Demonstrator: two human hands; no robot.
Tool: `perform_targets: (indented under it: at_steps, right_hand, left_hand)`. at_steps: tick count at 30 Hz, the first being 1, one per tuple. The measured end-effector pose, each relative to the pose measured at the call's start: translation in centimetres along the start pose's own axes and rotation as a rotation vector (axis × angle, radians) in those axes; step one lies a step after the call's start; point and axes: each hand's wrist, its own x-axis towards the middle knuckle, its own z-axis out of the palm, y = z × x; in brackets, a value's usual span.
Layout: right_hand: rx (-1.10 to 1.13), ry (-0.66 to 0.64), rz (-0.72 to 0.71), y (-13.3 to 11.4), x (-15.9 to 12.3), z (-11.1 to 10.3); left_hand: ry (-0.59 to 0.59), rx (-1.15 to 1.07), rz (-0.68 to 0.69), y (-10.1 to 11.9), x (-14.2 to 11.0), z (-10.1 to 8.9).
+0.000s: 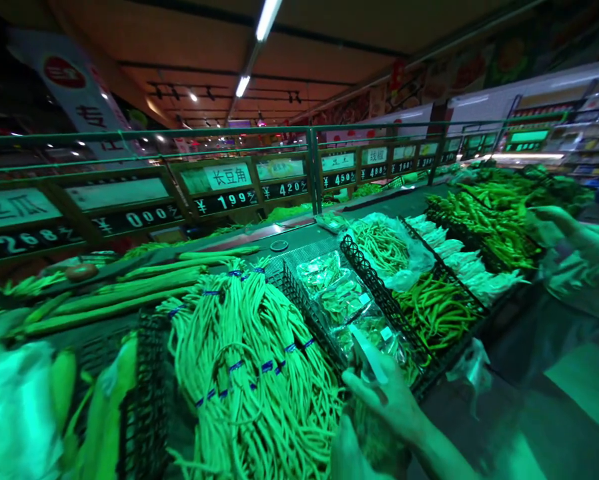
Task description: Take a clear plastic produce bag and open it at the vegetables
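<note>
My right hand reaches in from the lower right and is closed on a clear plastic packet of greens with a white strip, at the front of the packet bin. Only part of my left hand shows at the bottom edge, just below the right hand and against the same plastic; its grip is hidden. Left of both hands lie bundled long beans tied with blue bands. More clear packets fill the bin between black mesh dividers.
Green peppers and bagged beans lie to the right, long gourds to the left. Price signs hang on a rail behind. Another person's hand reaches over peppers at far right. Floor aisle is lower right.
</note>
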Motion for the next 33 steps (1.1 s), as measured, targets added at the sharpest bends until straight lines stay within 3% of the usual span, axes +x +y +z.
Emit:
perform_targets:
  at_steps: [8,15,19,24,30,33]
  right_hand:
    - [0.015,-0.067,-0.003,-2.7,6.3,1.9]
    - [-0.071,-0.029,-0.076,-1.8,7.0,1.6]
    - [-0.019,-0.087,-0.056,-0.8,6.7,-0.1]
    - [0.017,-0.153,-0.045,-0.3,5.7,-2.8]
    - [-0.025,-0.083,-0.095,2.2,3.6,-6.6]
    - [0.024,-0.107,-0.056,3.3,2.6,-8.4]
  left_hand:
    - [0.025,-0.005,0.096,-0.1,5.1,-3.4]
    - [0.070,0.019,0.085,-0.3,6.2,-3.3]
    - [0.053,0.028,0.075,0.3,5.8,-1.6]
    - [0.063,0.021,0.033,1.3,4.5,2.1]
    - [0.077,0.029,-0.004,3.3,3.4,6.2]
    - [0.070,0.034,-0.031,4.2,2.8,8.1]
